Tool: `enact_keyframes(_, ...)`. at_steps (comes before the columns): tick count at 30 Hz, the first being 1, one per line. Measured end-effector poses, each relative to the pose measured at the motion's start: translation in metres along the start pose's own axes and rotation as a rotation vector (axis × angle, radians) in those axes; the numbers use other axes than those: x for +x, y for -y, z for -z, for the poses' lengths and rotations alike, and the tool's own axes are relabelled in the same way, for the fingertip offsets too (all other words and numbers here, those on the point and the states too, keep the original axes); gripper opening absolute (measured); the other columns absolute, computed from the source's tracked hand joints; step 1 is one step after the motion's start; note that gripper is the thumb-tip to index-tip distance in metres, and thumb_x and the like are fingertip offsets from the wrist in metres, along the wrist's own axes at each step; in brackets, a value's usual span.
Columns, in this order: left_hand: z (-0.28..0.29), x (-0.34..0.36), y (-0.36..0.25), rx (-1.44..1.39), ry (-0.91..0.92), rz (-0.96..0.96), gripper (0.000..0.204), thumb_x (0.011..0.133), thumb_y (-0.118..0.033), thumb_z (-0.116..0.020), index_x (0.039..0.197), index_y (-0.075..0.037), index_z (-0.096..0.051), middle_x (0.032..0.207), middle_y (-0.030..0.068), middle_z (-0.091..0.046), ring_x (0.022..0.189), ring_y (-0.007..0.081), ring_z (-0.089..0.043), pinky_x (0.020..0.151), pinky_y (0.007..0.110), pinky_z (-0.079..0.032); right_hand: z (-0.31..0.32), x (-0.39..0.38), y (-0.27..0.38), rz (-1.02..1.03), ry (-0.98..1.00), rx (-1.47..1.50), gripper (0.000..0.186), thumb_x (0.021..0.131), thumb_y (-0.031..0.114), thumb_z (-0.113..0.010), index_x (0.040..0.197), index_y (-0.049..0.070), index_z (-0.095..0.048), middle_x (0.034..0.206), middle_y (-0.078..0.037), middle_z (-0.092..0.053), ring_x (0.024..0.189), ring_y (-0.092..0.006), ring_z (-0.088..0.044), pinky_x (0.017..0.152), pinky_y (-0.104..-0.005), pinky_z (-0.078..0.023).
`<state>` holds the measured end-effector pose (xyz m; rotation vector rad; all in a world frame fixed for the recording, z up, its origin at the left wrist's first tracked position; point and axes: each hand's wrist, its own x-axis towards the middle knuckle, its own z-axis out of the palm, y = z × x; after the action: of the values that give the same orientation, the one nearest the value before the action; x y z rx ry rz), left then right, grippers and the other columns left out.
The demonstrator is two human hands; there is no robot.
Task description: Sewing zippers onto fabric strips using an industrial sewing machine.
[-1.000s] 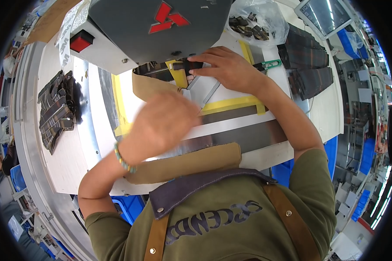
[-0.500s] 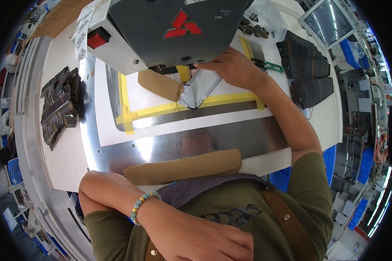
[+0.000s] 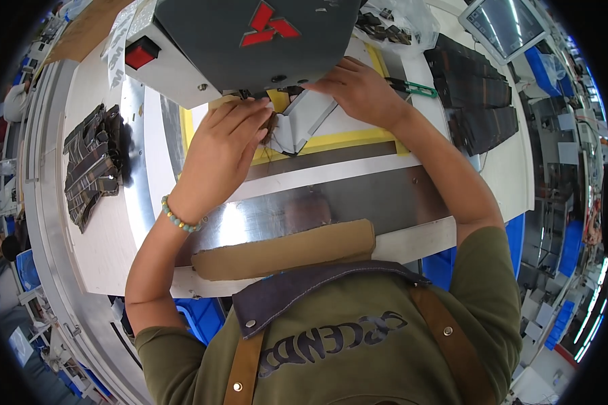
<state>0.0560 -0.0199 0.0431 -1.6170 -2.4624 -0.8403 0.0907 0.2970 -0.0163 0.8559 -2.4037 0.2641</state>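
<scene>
Under the dark grey head of a sewing machine (image 3: 250, 50), both hands meet at the stitching spot. My left hand (image 3: 223, 145), with a beaded bracelet at the wrist, is closed, its fingertips pinched close beside the needle area. Whatever they hold is hidden, though dark loose threads hang beside them. My right hand (image 3: 365, 94) reaches in from the other side, one digit stretched toward the same spot; its other fingers are partly hidden by the machine. Between the hands lies a folded white-and-grey guide piece (image 3: 297, 125) on a white sheet edged with yellow tape (image 3: 338, 143).
Plaid fabric pieces are stacked on the left (image 3: 94, 165), with dark fabric stacks (image 3: 476, 94) on the right. A green-handled tool (image 3: 415, 88) lies beyond my right hand. A tan padded strip (image 3: 284, 251) runs along the front edge. A screen (image 3: 503, 27) stands at the back right.
My left hand has risen from in front of my body to the stitching spot, covering the tan flat piece there. My right hand stays nearly in place.
</scene>
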Motion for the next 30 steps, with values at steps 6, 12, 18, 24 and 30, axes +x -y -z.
enact_keyframes(6, -0.02, 0.003, 0.002, 0.357, -0.037, -0.039, 0.037, 0.1, -0.013, -0.072, 0.135, -0.001, -0.072, 0.141, 0.0105, -0.072, 0.122, 0.0312, -0.065, 0.108, 0.045, -0.049, 0.005, -0.004, 0.008, 0.039, 0.056, 0.035, 0.038, 0.089, 0.001, -0.07, 0.125, 0.011, -0.077, 0.128, -0.003, -0.075, 0.127, -0.0253, -0.069, 0.11, -0.042, -0.056)
enact_keyframes(12, -0.026, 0.006, 0.004, 0.119, 0.045, 0.126, 0.029, 0.099, -0.018, -0.074, 0.123, -0.002, -0.074, 0.116, 0.0101, -0.077, 0.106, 0.0258, -0.069, 0.097, 0.042, -0.048, 0.019, -0.008, 0.037, 0.078, 0.215, 0.096, 0.047, 0.095, 0.002, -0.065, 0.141, 0.012, -0.07, 0.148, -0.002, -0.068, 0.143, -0.0239, -0.059, 0.117, -0.0447, -0.051)
enact_keyframes(18, -0.047, 0.024, 0.009, -0.313, 0.003, 0.529, 0.024, 0.098, -0.018, -0.078, 0.111, 0.001, -0.072, 0.084, 0.0081, -0.072, 0.075, 0.0149, -0.065, 0.071, 0.031, -0.052, 0.017, -0.017, 0.051, -0.229, 0.229, -0.203, 0.057, 0.094, -0.002, -0.062, 0.149, 0.008, -0.063, 0.152, -0.003, -0.065, 0.149, -0.0242, -0.052, 0.121, -0.0449, -0.047)
enact_keyframes(24, -0.063, 0.036, 0.005, -0.217, -0.073, 0.577, 0.022, 0.097, -0.027, -0.079, 0.092, -0.006, -0.074, 0.074, 0.0043, -0.073, 0.064, 0.0198, -0.067, 0.061, 0.036, -0.051, 0.022, -0.015, 0.046, -0.087, 0.228, 0.034, 0.049, 0.09, -0.003, -0.066, 0.137, 0.011, -0.072, 0.149, -0.003, -0.067, 0.144, -0.026, -0.057, 0.117, -0.0436, -0.049)
enact_keyframes(30, -0.078, 0.034, 0.011, -0.052, -0.165, 0.486, 0.024, 0.099, -0.026, -0.077, 0.087, -0.005, -0.074, 0.072, 0.0085, -0.071, 0.062, 0.0266, -0.067, 0.059, 0.04, -0.05, 0.021, -0.013, 0.047, -0.079, 0.21, 0.099, 0.038, 0.096, 0.004, -0.066, 0.131, 0.015, -0.075, 0.145, -0.002, -0.07, 0.138, -0.0254, -0.063, 0.116, -0.043, -0.05)
